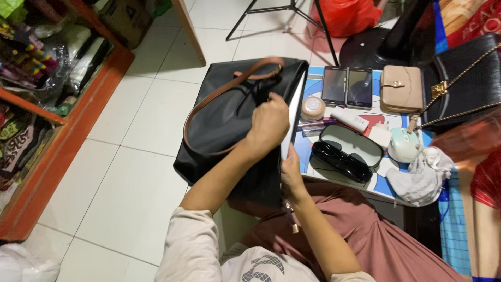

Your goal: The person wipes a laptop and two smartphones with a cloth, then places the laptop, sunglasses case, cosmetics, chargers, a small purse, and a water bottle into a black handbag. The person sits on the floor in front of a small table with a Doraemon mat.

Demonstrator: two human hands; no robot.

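Nearest the body, the right hand [290,175] is pinching the black tote bag [229,125] at its open edge, fingers clamped; beyond, the left hand [269,122] fingers are gripping its rim, the table [313,75] just right

- Left hand [269,122]: forearm extended forward, wrist bent, fingers curled downward in a closed grip.
- Right hand [290,175]: forearm angled inward, fingers apparently pinched; partly hidden, so the grip is uncertain.

The black tote bag [229,120] hides the left hand's [269,122] fingertips (its inside unseen), and the right hand's [290,175] fingers.
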